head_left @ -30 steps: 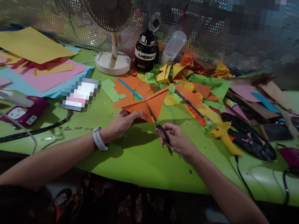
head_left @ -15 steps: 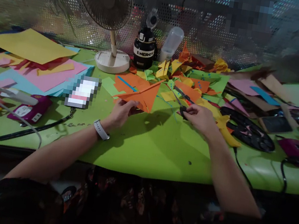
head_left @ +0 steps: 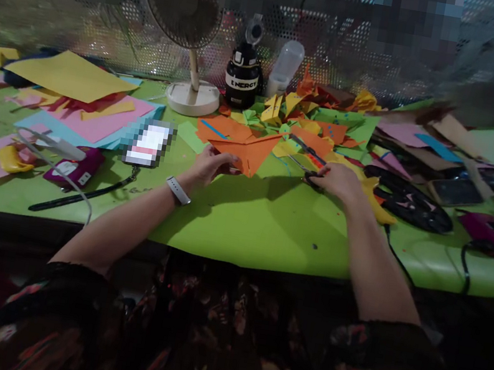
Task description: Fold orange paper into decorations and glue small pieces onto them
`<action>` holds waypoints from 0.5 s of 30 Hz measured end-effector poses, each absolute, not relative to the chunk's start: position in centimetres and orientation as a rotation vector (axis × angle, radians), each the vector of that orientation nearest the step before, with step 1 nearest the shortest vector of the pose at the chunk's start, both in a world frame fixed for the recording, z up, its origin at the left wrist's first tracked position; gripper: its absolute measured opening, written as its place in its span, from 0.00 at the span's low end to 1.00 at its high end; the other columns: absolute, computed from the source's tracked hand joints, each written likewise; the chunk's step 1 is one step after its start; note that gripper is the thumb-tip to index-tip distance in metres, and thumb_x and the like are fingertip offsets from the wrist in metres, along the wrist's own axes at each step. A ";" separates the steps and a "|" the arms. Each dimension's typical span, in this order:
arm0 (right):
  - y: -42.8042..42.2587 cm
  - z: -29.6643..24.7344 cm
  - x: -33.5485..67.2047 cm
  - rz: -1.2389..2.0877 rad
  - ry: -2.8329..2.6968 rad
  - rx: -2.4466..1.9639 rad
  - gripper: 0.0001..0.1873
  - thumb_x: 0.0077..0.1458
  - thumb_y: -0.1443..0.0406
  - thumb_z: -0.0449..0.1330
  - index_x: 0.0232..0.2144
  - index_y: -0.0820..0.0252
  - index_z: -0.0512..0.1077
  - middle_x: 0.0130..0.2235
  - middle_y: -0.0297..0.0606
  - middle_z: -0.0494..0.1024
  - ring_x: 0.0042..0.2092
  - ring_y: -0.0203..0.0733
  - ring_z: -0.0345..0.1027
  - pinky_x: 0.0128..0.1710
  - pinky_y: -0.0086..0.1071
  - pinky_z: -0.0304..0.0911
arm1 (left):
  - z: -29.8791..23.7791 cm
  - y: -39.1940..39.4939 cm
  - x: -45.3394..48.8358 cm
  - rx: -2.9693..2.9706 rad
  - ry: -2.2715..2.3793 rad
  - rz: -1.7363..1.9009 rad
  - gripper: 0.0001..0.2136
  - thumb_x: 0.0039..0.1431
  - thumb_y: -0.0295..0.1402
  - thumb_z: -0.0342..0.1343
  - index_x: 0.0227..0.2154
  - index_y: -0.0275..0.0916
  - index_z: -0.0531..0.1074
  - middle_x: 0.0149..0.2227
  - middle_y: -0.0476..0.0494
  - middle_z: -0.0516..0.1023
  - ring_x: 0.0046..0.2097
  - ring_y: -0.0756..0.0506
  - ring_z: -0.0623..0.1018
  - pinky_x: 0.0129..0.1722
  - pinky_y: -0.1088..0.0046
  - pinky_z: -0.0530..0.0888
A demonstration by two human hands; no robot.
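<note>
My left hand [head_left: 211, 167] pinches a folded orange paper [head_left: 255, 153] with a pointed tip, thumb on top, fingers partly hidden beneath it. The paper is held over the green tabletop, its point directed to the right. My right hand [head_left: 341, 182] is closed around the dark handles of a pair of scissors [head_left: 312, 179], whose blades point left toward the paper without touching it. Just above the scissors runs a slim dark stick-like item [head_left: 307, 149]; whether my right hand touches it is unclear. More orange sheets [head_left: 228, 126] lie behind the held paper.
A fan [head_left: 192, 99], a black bottle [head_left: 240, 83] and a pile of folded paper pieces [head_left: 307, 108] stand along the back. At left are paper sheets [head_left: 70, 76], a phone [head_left: 147, 142] and a purple device [head_left: 75, 168]. A black oval tray [head_left: 410, 200] lies right.
The view has shifted slightly, so the table sits higher in the picture. My left hand has turned the orange paper, its tip reaching farther right. My right hand and scissors moved slightly right.
</note>
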State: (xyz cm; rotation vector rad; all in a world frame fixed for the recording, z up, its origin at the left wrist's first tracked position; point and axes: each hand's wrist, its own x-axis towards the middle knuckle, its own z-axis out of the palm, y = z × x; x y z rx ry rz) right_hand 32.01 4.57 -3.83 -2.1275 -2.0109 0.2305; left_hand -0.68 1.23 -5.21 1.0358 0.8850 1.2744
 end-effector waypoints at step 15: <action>-0.7 -5.0 23.3 0.542 -2.147 -0.916 0.20 0.61 0.57 0.59 0.55 0.47 0.74 0.41 0.37 0.83 0.31 0.39 0.75 0.35 0.37 0.75 | -5.6 0.8 -0.6 1.097 0.855 1.142 0.11 0.40 0.31 0.70 0.26 0.32 0.77 0.28 0.38 0.80 0.27 0.48 0.78 0.33 0.69 0.79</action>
